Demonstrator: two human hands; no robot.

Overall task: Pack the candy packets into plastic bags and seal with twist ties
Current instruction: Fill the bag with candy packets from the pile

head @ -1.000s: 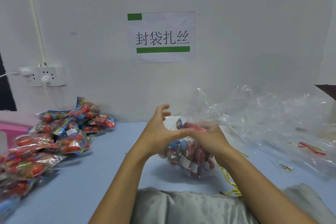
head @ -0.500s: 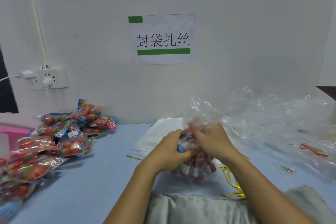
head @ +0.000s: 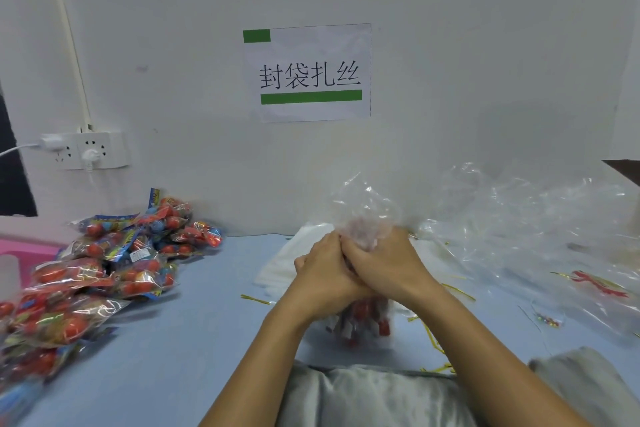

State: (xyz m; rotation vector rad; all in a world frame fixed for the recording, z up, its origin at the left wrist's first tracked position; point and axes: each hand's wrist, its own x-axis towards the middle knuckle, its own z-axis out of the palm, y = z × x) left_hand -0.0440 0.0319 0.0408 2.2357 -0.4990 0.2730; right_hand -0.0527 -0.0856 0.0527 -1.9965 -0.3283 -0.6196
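1. Two hands meet at the middle of the head view, pressed together around the gathered neck of a clear plastic bag [head: 363, 215]. The left hand [head: 325, 274] has its fingers curled round the neck, and the right hand [head: 388, 267] wraps it from the other side, touching the left.
2. Candy packets inside the bag [head: 363, 322] show red below the wrists, blurred, just above the blue table [head: 194, 340]. The loose top of the bag fans up above the knuckles.
3. Many loose candy packets [head: 104, 263] lie heaped at the left of the table, running from the near left edge to the far wall.
4. Several gold twist ties [head: 433, 340] lie scattered on the table right of the bag, and one more [head: 254, 299] lies just left of the left wrist.
5. Crumpled empty plastic bags [head: 519, 225] pile at the far right, and a flat stack of white bags [head: 294, 260] lies beyond the hands.
6. On the wall, a paper sign [head: 308, 73] with green bars hangs above the hands, and a power strip [head: 90, 151] with plugs sits far left. A pink tray [head: 24, 250] shows at the left edge.
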